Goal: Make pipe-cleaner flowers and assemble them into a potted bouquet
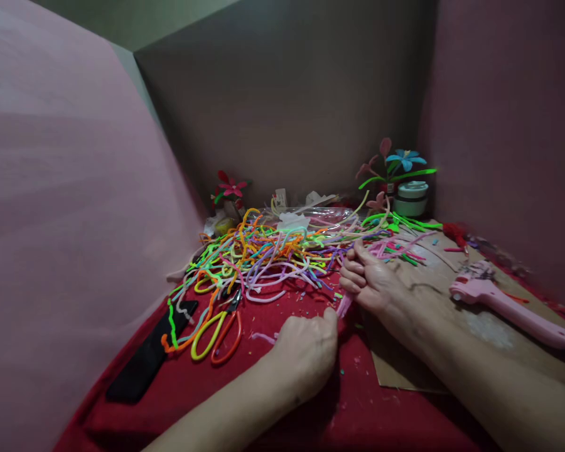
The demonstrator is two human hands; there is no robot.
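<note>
Between my two hands runs a short bundle of pink pipe cleaners (343, 306), just above the red cloth. My left hand (307, 348) is closed, back towards me, with thumb and finger pinching the lower end of the bundle. Curled fingers of my right hand (370, 279) grip its upper end, and part of the bundle is hidden in the palm. A lilac-pink pipe cleaner piece (263, 338) shows just left of my left hand. Behind both hands spreads a tangled heap of many-coloured pipe cleaners (268, 251).
Scissors (216, 333) with yellow and orange-red handles lie left, beside a black flat object (145, 358). A pink glue gun (508, 304) rests on cardboard (405, 364) at right. Behind stand a blue flower (406, 159), a pale green container (410, 199) and a red-pink flower (233, 187). Pink walls flank the table.
</note>
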